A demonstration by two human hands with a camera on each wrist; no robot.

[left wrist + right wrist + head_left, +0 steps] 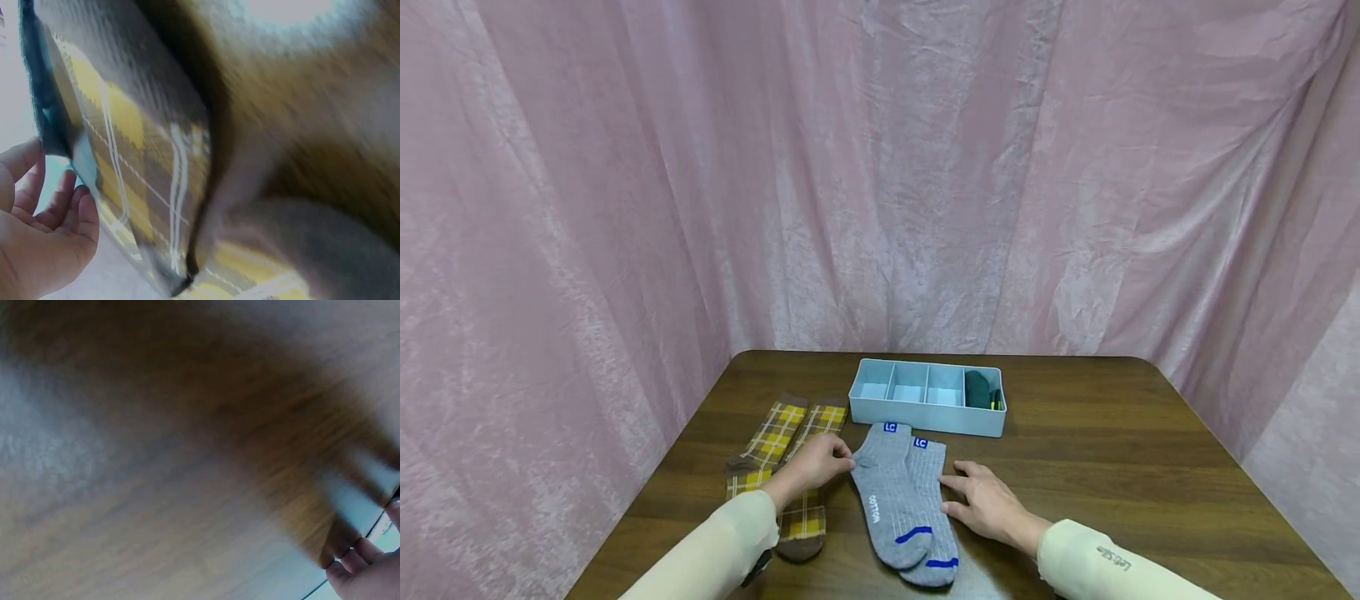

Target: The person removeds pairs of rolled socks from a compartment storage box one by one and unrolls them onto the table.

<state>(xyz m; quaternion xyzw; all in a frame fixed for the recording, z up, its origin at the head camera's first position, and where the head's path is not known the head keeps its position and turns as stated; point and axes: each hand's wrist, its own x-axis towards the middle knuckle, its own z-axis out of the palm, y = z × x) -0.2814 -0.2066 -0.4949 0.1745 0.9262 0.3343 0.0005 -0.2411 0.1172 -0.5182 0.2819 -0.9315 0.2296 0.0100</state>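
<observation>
While we are taking the pair of grey socks [887, 492] as our dial's centre, with 12 o'clock at the far edge of the surface [1075, 425], we are finding the left hand [815, 461] at 10 o'clock. Its grip is pinching the heel-side edge of the upper sock, thumb and forefinger coming together there. At 3 o'clock the right hand [990, 504] is lying palm down, its grip spread, fingertips at the lower sock's outer edge; whether they are touching cloth, we are not managing to tell. The grey socks are lying flat and overlapping, blue "LC" patches at the cuffs pointing to 12, blue-striped toes to 6; the upper one is showing "COTTON" in white.

Toward 9 o'clock we are noting yellow plaid socks [773, 437] with brown ends, partly hidden as the left arm is crossing over them. At 12 a light-blue box [917, 414] is standing just beyond the cuffs, its 3 o'clock compartment holding a dark green item [976, 390]. Behind everything, a pink curtain [880, 183] is hanging in folds.
</observation>
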